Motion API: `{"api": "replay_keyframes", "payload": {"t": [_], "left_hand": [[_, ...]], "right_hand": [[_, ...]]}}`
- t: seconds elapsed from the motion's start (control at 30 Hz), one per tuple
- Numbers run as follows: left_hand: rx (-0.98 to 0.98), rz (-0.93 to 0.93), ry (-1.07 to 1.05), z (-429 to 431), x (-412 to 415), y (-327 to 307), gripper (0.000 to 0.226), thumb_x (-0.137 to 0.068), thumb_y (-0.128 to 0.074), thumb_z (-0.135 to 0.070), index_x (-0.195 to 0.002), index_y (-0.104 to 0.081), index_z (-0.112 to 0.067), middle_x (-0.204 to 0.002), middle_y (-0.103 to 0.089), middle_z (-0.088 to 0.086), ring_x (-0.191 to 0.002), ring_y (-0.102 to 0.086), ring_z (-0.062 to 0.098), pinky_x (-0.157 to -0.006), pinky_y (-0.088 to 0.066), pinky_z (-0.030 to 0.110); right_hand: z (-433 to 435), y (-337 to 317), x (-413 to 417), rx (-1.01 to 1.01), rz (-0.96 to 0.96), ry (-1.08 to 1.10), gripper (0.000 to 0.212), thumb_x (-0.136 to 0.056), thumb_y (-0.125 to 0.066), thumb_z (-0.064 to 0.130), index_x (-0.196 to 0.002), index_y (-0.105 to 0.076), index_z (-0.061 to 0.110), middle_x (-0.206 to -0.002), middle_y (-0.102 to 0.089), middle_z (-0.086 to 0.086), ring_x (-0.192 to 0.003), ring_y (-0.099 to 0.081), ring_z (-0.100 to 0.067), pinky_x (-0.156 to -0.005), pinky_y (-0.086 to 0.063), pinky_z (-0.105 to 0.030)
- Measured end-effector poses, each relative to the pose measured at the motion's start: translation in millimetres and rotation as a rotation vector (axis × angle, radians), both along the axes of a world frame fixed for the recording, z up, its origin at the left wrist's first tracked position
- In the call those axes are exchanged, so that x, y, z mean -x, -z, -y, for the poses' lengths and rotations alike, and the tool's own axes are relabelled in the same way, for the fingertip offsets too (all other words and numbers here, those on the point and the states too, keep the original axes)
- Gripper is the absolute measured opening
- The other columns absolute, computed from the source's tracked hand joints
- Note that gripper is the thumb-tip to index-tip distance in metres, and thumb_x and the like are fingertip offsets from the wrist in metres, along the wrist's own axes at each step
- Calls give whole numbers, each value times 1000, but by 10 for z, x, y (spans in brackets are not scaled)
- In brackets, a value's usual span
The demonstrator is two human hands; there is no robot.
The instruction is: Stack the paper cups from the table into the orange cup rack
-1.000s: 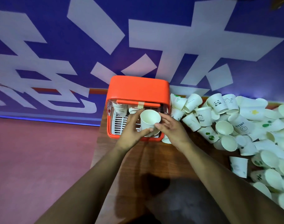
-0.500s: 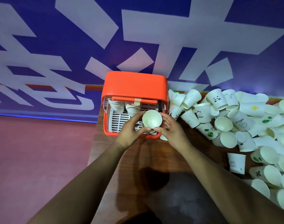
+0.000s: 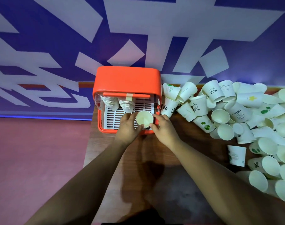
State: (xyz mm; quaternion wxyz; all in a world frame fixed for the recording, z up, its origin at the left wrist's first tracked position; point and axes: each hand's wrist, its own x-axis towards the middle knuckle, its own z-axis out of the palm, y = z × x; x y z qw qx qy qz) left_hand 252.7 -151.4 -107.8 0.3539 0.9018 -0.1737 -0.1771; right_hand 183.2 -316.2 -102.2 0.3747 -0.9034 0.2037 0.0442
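An orange cup rack (image 3: pixel 127 80) stands at the table's far left, its front open over a white slatted tray (image 3: pixel 114 116). Two stacks of paper cups (image 3: pixel 118 103) hang inside at the left. Both hands hold one white paper cup (image 3: pixel 144 119), mouth toward me, over the rack's front right. My left hand (image 3: pixel 128 127) grips its left side with curled fingers. My right hand (image 3: pixel 164 129) pinches its right side. A big heap of loose paper cups (image 3: pixel 235 120) covers the table to the right.
The wooden table (image 3: pixel 154 168) runs from the rack toward me; its left edge drops to a red floor (image 3: pixel 33 159). A blue and white wall (image 3: pixel 138 30) rises behind the rack. One cup (image 3: pixel 236 155) stands upside down near the heap.
Both hands have carried the cup forward and lower into the rack's front right opening. The cup's mouth has tipped more toward me.
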Motion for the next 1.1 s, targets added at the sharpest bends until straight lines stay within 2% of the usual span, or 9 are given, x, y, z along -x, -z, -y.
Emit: {"api": "replay_keyframes", "payload": {"t": [0.13, 0.33, 0.47, 0.6, 0.73, 0.87, 0.93, 1.0, 1.1], "left_hand": [[106, 107, -48, 33, 173, -74, 38, -88, -65, -21, -123, -58, -11, -119, -48, 7, -114, -52, 27, -99, -44, 37], [220, 69, 223, 445, 518, -223, 14, -92, -60, -19, -105, -61, -14, -98, -49, -7, -81, -52, 1, -75, -47, 25], [100, -2, 299, 909, 644, -164, 28, -90, -61, -19, -117, -60, -12, -117, -51, 3, -107, -56, 21, -93, -46, 30], [-167, -60, 233, 1306, 684, -33, 54, -87, -62, -23, -137, -50, -7, -137, -42, 18, -129, -42, 36, -110, -34, 38], [-432, -80, 209, 1480, 748, 50, 63, -88, -60, -32, -143, -40, -10, -145, -28, 21, -132, -32, 41, -110, -32, 48], [-421, -49, 250, 1487, 809, 128, 57, -92, -55, -34, -145, -44, -17, -136, -29, 18, -126, -33, 40, -110, -32, 48], [-392, -73, 303, 1476, 852, 178, 54, -94, -52, -26, -147, -43, -18, -131, -29, 17, -124, -36, 41, -111, -32, 48], [-386, -85, 354, 1458, 879, 190, 59, -92, -54, -17, -150, -41, -19, -130, -31, 17, -124, -40, 41, -110, -36, 46], [-485, -15, 422, 1447, 911, 196, 70, -90, -60, -13, -153, -31, -21, -132, -33, 16, -126, -40, 37, -102, -44, 45]], "right_hand": [[256, -56, 236, -4, 31, 53, 41, -94, -58, 31, -131, -56, 15, -127, -49, -4, -112, -56, -18, -100, -46, -33], [921, 35, 815, 117, 6, 158, 31, -90, -64, 23, -117, -61, 8, -119, -54, -10, -107, -59, -25, -98, -48, -41], [1263, 44, 1077, 309, 65, 232, 29, -81, -69, 9, -108, -63, 0, -109, -55, -20, -104, -56, -37, -92, -49, -44], [1552, 41, 1214, 486, 57, 236, 34, -75, -71, 10, -106, -64, -1, -109, -55, -25, -102, -55, -44, -88, -50, -50], [1749, 100, 1330, 637, -37, 276, 43, -75, -68, 20, -114, -62, 4, -119, -53, -24, -111, -51, -42, -92, -44, -50], [1884, 183, 1442, 611, -217, 211, 55, -73, -74, 27, -121, -58, 5, -122, -54, -24, -116, -48, -43, -100, -41, -52], [1930, 206, 1495, 582, -305, 155, 56, -79, -71, 30, -127, -55, 5, -124, -54, -20, -119, -46, -40, -104, -37, -49], [1962, 231, 1557, 623, -321, 110, 51, -82, -69, 28, -126, -56, 5, -120, -57, -17, -116, -49, -37, -100, -38, -45], [1982, 243, 1659, 651, -222, 83, 29, -77, -75, 16, -102, -66, 5, -100, -61, -15, -99, -57, -35, -83, -47, -44]]}}
